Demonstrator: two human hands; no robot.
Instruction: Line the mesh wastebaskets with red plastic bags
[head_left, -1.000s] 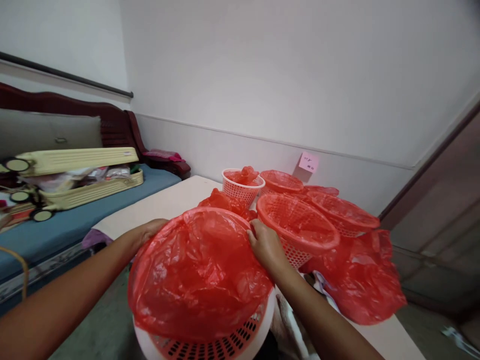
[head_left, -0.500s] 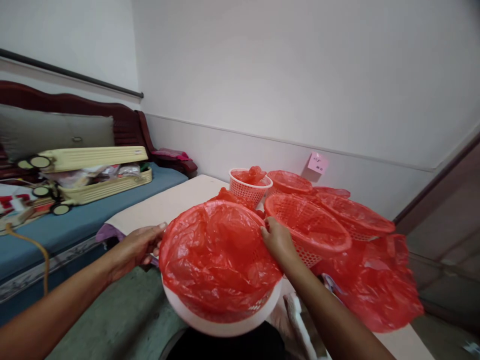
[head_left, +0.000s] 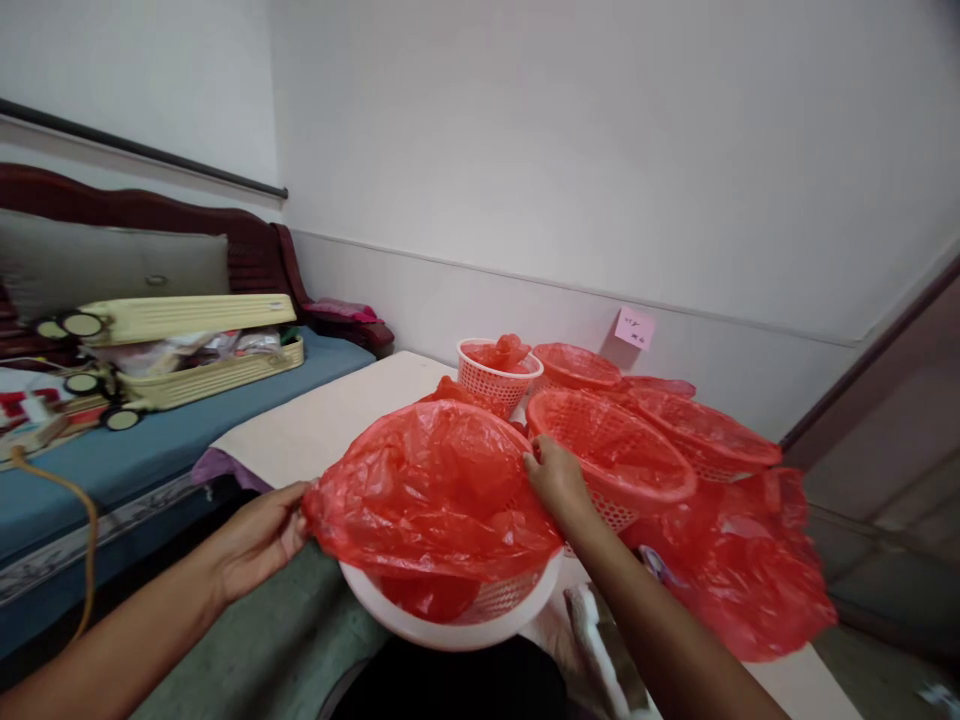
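Note:
In front of me a white plastic basket (head_left: 450, 635) is tilted toward me, lined with a red plastic bag (head_left: 435, 500). My left hand (head_left: 266, 535) pinches the bag's edge and stretches it out beyond the basket's left side. At the far right of the rim, my right hand (head_left: 556, 480) has its fingers closed on the bag's edge against the basket. The bag covers the far rim, while the near rim shows bare, with holes in the wall below the bag. Right beside my right hand stands a bag-lined pink basket (head_left: 611, 455).
A small white basket (head_left: 499, 380) and other bag-lined baskets (head_left: 705, 430) stand along the wall on a pale table (head_left: 330, 410). Loose red bags (head_left: 742, 570) lie at the right. A pink note (head_left: 635, 327) is on the wall. Left, an open yellow suitcase (head_left: 210, 375) lies on a bed.
My left hand has pulled the bag's edge outward to the left and slightly down. The near side of the bag has come up off the rim, baring it. My right hand stays in place.

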